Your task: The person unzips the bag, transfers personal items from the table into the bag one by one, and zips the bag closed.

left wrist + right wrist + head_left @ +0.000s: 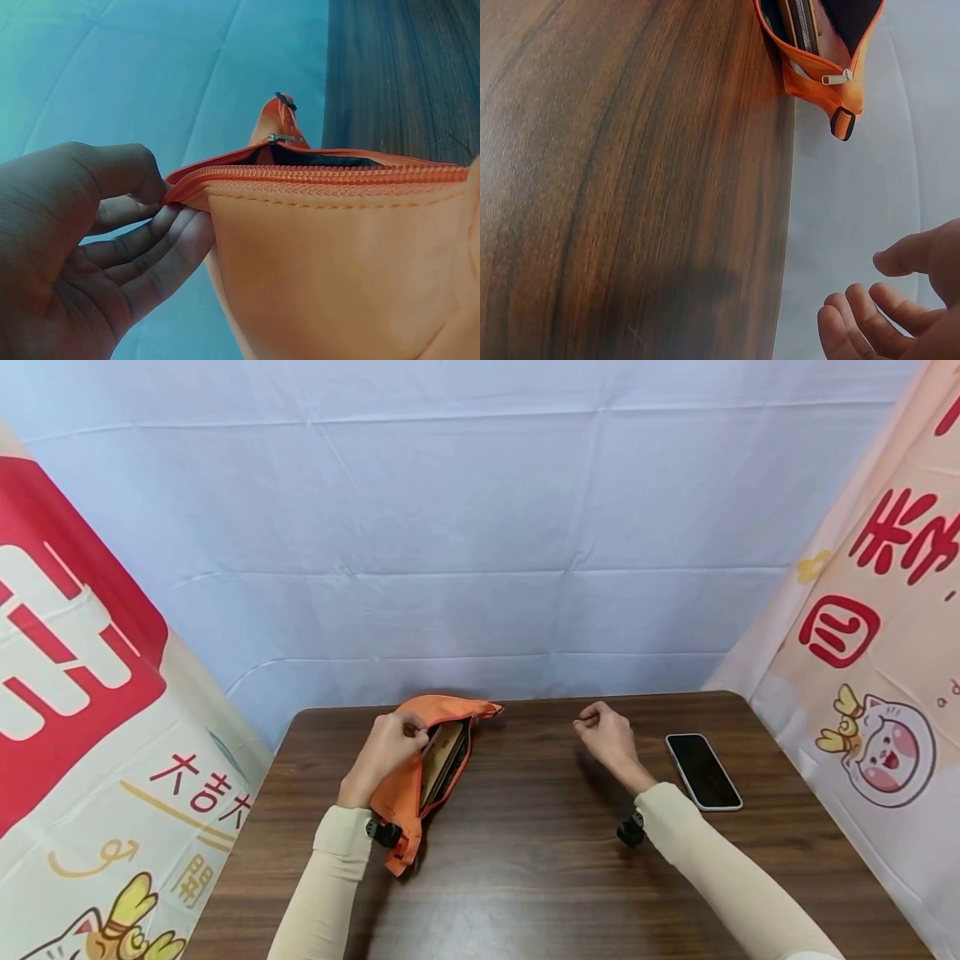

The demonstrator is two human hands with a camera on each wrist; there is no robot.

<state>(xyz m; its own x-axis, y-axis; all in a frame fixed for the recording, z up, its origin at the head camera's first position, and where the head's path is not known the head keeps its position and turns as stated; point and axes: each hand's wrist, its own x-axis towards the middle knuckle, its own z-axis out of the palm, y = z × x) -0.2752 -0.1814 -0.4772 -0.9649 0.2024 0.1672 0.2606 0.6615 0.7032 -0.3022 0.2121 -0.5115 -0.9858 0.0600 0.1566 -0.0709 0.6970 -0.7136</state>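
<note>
Head view: an orange bag (396, 789) is set on the left side of the desk (517, 835), its far tip near the back edge. Its rim is pinched by the left hand (386, 747) between thumb and fingers; nothing is held by the right hand (609, 739), which is poised well apart from the bag, its fingers loosely bent. For the mouth to be spread well, the rim is probably best drawn gently outward, away from the opposite edge, so that the bag is neither tipped nor dragged and the brown item (802, 26) inside is left undisturbed. The zip pull (836, 77) is best left parked at the far end.

The bag's long axis is laid diagonally: one end is pointed toward the person, beside the left wrist, and the other, fitted with a black buckle (843, 124), away and rightward. The open mouth is turned upward and to the right.
</note>
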